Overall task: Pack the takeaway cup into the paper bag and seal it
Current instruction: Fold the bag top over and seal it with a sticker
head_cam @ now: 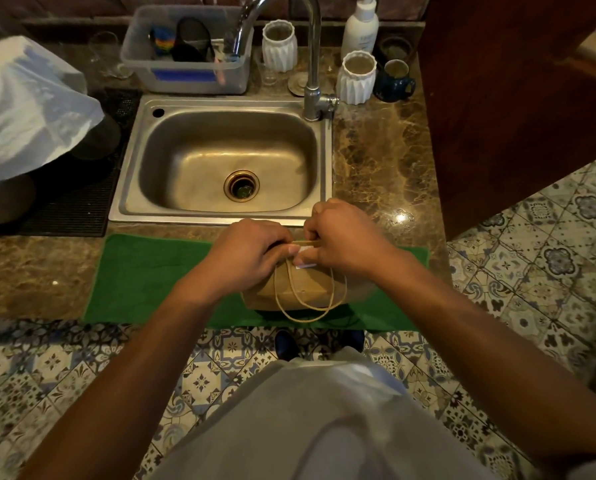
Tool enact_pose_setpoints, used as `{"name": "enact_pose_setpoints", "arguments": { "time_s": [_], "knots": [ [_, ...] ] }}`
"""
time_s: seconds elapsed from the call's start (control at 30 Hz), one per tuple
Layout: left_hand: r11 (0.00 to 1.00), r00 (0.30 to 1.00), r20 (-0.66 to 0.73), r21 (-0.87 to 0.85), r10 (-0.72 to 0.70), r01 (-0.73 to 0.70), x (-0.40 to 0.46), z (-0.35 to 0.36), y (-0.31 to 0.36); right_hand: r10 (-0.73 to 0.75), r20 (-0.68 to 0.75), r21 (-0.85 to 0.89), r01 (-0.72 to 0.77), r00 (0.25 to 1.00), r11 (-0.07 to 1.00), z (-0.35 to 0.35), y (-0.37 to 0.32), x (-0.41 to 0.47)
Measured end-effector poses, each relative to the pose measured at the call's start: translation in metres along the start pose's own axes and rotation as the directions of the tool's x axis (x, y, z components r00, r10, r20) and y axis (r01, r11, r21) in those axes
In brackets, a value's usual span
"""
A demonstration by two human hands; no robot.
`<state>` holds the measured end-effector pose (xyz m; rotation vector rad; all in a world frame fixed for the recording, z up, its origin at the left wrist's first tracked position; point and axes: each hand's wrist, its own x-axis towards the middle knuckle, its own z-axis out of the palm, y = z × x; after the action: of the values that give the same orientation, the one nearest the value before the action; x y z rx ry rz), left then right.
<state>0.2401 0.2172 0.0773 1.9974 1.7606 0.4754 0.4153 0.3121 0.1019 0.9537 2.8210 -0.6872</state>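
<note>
Takeaway cup nowhere visible, presumably inside the bag but impossible to confirm. Top edge of the brown kraft paper bag (300,289) mostly hidden beneath both hands; only the near face, bulging and creased, plus two thin looped twine handles (307,306) hanging down toward the viewer. Small white sticker or label (305,258) partly showing between the fingers at the folded top, its print too small to read. Left hand (251,252) curled over the bag's top left, fingertips pinching the folded edge. Right hand (338,240) curled likewise at the top right, thumb and fingers pinching the same edge; exact contact with the sticker hard to tell. Bag standing on a green rectangular cloth mat (144,271) at the near edge of the brown marbled stone desk (383,161), just in front of the stainless steel sink (220,161). Left edge of view cut across a crumpled white plastic bag (23,109), covering dark objects beneath it. Contents of the clear plastic tub (185,50) behind the sink dim and indistinct.
</note>
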Motion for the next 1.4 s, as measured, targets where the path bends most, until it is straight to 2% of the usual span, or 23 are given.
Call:
{"name": "enact_pose_setpoints", "arguments": {
  "time_s": [0.13,0.3,0.43,0.6,0.93,1.13,1.3,1.4],
  "knots": [
    [1.000,1.000,0.010,-0.027,0.006,-0.006,0.000,-0.002,-0.002,0.042,0.015,0.045,-0.042,0.999,0.998,-0.002,0.013,-0.009],
    [0.999,1.000,0.000,-0.037,0.002,-0.002,0.003,0.000,0.000,0.029,-0.066,0.002,-0.029,0.997,1.000,-0.003,0.011,-0.009],
    [1.000,1.000,0.012,-0.026,0.009,-0.009,0.003,-0.001,0.000,-0.020,-0.035,0.055,0.022,0.999,0.998,-0.005,0.012,-0.010],
    [0.999,1.000,-0.013,-0.034,-0.014,0.014,-0.002,0.005,-0.003,0.037,-0.027,0.084,-0.035,0.999,0.996,-0.007,0.016,-0.013],
    [0.999,0.998,-0.053,-0.044,0.024,-0.027,-0.005,0.007,-0.002,-0.005,-0.024,0.107,0.008,1.000,0.994,-0.010,0.012,-0.016],
    [0.994,0.997,-0.057,-0.090,0.054,-0.059,-0.013,0.005,-0.005,-0.080,0.021,0.162,0.076,0.997,0.984,-0.008,0.013,-0.021],
    [0.994,0.995,-0.089,-0.098,0.041,-0.050,-0.012,0.007,-0.002,-0.052,-0.032,0.070,0.054,0.998,0.996,-0.008,0.003,-0.016],
    [0.994,0.995,-0.089,-0.104,0.036,-0.046,-0.017,0.006,-0.005,-0.090,0.009,0.033,0.090,0.996,0.995,-0.007,0.002,-0.017]
  ]
}}
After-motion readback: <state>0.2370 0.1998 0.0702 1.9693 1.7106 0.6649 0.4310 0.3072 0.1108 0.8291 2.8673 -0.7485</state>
